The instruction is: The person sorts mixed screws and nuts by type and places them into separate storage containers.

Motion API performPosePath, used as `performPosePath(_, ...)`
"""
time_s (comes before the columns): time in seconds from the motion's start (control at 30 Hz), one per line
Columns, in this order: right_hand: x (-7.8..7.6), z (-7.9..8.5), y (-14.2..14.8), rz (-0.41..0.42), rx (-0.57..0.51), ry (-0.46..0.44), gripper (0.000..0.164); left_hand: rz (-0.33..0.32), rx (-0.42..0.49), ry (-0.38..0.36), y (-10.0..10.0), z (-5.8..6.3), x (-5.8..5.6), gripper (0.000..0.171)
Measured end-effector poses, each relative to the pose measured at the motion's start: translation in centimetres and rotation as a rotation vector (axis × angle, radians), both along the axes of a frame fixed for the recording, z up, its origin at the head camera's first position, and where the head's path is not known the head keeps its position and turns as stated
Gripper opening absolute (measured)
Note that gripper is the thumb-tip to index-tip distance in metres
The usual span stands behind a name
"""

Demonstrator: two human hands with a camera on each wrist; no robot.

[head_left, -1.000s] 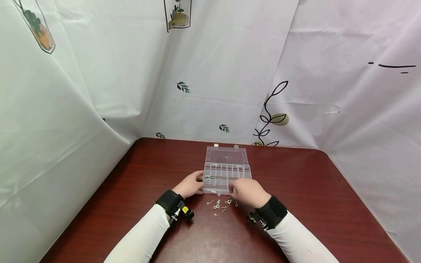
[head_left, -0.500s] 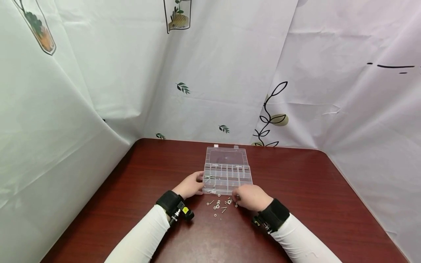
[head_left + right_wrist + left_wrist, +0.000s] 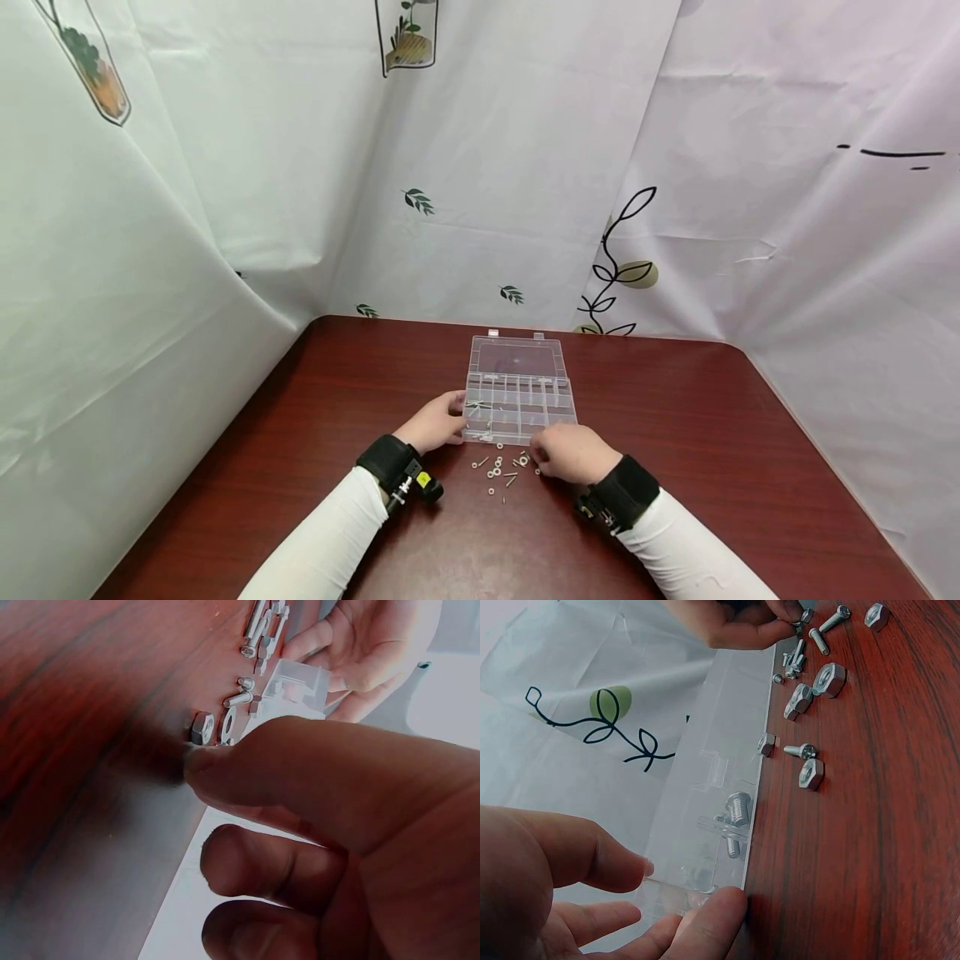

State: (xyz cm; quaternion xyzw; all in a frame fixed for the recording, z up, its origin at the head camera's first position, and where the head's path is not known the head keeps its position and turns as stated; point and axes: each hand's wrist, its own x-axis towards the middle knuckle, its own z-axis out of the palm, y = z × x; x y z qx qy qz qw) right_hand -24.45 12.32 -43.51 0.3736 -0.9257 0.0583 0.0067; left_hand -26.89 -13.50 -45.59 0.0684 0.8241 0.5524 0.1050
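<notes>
A clear plastic compartment box [image 3: 531,417] lies with its lid [image 3: 517,358] folded back. My left hand [image 3: 431,423] grips the box's left end, thumb and fingers either side of the wall in the left wrist view. Inside, screws [image 3: 739,808] lie in the left compartments. My right hand [image 3: 573,452] is down by the box's front right corner, thumb and forefinger together. In the left wrist view its fingertips pinch a small metal piece [image 3: 799,628], partly hidden; its kind is unclear. Beside the right thumb sits a hex nut [image 3: 202,728], near a washer [image 3: 228,725].
Several loose nuts [image 3: 829,679] and screws [image 3: 801,751] are scattered on the dark red wooden table [image 3: 420,533] before the box. White printed cloth [image 3: 480,167] hangs behind and at both sides. Each wrist wears a black strap [image 3: 624,492] with a camera.
My right hand has come out from over the box's right front compartments, down and right to the table. One nut beside it has shifted slightly. The left hand stays at the box.
</notes>
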Motion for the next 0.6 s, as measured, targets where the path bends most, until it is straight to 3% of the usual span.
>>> performPosePath(0.3,0.01,0.35,0.05,-0.041,0.003,-0.003,0.025,0.000,0.001,-0.002,-0.01,0.13,0.14,0.062)
performPosePath(0.6,-0.83,0.92,-0.33,-0.023,-0.044,0.019,0.021,-0.001,0.004,-0.008,-0.11,0.02,-0.07,0.062)
